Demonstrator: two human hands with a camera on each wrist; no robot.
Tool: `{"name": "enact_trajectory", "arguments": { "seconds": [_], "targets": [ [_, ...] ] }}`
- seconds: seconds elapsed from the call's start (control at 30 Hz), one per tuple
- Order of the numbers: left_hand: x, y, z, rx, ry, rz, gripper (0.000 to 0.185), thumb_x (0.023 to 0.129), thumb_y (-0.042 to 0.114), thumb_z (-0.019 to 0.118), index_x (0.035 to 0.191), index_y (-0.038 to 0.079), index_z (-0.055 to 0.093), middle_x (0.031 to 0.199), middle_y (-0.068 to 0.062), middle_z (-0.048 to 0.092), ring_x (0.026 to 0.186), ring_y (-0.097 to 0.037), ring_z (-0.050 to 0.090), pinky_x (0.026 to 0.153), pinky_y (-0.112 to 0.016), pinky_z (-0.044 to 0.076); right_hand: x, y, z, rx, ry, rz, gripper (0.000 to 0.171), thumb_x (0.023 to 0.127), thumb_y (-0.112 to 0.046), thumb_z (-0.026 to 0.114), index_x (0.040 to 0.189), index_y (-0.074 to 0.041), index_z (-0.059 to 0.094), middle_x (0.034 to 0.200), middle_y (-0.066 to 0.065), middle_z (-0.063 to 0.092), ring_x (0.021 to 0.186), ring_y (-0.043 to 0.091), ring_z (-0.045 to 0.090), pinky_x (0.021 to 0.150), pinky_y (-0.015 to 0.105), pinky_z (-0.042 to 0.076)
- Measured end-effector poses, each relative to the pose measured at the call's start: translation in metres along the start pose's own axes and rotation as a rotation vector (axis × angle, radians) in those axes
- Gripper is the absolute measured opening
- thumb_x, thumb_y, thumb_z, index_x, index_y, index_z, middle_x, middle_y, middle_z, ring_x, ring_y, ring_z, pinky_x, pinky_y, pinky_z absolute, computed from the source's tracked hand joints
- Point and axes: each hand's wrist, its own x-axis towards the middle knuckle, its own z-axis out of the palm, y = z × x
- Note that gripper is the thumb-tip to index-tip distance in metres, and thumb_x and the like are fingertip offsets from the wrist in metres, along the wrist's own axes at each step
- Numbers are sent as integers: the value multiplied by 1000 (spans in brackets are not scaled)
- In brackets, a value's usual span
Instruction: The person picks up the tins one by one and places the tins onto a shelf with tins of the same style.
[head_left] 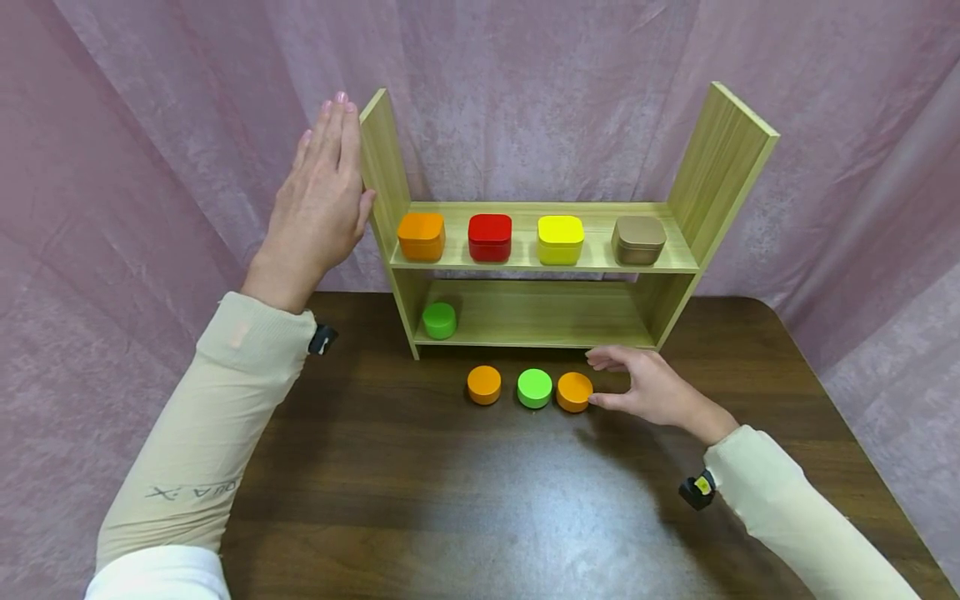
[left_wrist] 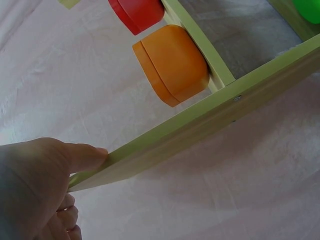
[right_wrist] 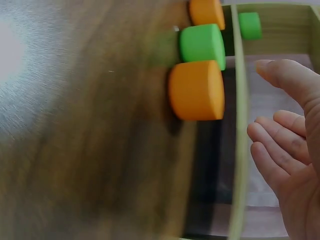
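Note:
My left hand is at the upper left side panel of a light wooden shelf. Its fingers are straight, and the thumb touches the panel's edge in the left wrist view. My right hand is spread beside the right-hand orange round container, holding nothing; in the right wrist view, there is a gap between fingers and container. To the left on the table stand a light green round container and another orange round container. A green round container sits at the left of the lower shelf.
On the upper shelf, four-cornered boxes stand in a row: orange, red, yellow and brown. The shelf stands at the back of a dark wooden table. A pink curtain hangs behind it.

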Motion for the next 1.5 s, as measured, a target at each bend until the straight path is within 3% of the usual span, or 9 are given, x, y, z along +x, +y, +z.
{"name": "enact_trajectory", "arguments": {
  "seconds": [0.3, 0.67, 1.13, 1.5],
  "targets": [
    [0, 0, 0, -3, 9, 6, 87, 107, 16, 57, 168, -3, -1, 178, -17, -2, 167, -35, 5, 136, -51, 8, 2, 17, 25, 1, -3, 16, 66, 83, -21, 91, 138, 3, 63, 129, 18, 73, 116, 33, 72, 101, 52, 59],
    [1, 0, -2, -1, 0, -1, 86, 107, 16, 57, 168, -3, -1, 178, -17, -3, 167, -34, 4, 136, -51, 8, 3, 24, 41, 59, -49, 59, 69, 84, -21, 91, 141, 3, 60, 136, 18, 69, 120, 33, 70, 104, 50, 58],
    [1, 0, 0, -6, 5, -2, 86, 107, 16, 57, 168, -3, -1, 178, -17, -2, 167, -34, 4, 136, -50, 8, 8, 25, 47, 52, -32, 44, 60, 82, -13, 90, 133, 3, 63, 125, 17, 72, 111, 32, 73, 98, 50, 61],
    [1, 0, -1, 1, -9, -7, 86, 107, 16, 57, 168, -3, -1, 178, -17, -3, 167, -34, 4, 136, -50, 7, 10, 24, 45, 41, -39, 48, 58, 82, -16, 90, 131, 1, 65, 122, 14, 74, 109, 30, 74, 97, 48, 62]
  ]
}}
